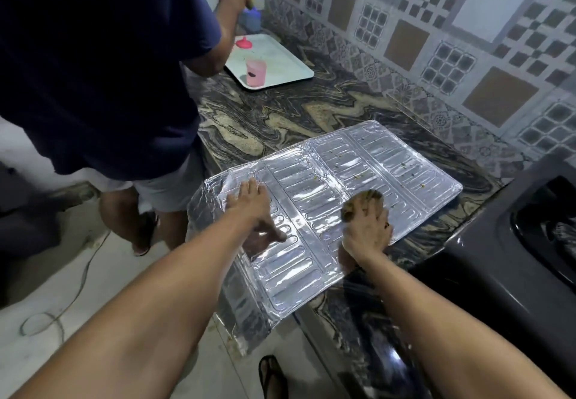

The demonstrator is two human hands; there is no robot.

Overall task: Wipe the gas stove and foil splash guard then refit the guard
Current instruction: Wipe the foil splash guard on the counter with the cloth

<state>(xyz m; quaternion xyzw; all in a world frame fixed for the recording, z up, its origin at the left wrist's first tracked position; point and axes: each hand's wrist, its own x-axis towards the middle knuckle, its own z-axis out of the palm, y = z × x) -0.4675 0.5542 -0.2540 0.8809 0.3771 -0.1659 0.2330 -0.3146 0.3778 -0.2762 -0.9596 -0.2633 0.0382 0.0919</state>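
A person wipes a foil splash guard point(327, 199) laid flat on a marbled stone counter point(280, 118).

The left hand point(252, 211) lies open, palm down, pinning the near-left panel of the guard, holding nothing. The right hand point(367, 230) is closed over a brownish cloth or sponge point(363, 200), pressing it onto the middle panel. The guard's left end hangs over the counter edge, unsupported; small food specks dot the far panels. The dark gas stove point(505, 242) sits just beside it on the right. To do this well, it seems wise to press lightly, wipe along the ribs, and keep the overhanging foil steadied so it does not crease. Another person stands nearby at a white tray point(286, 65).
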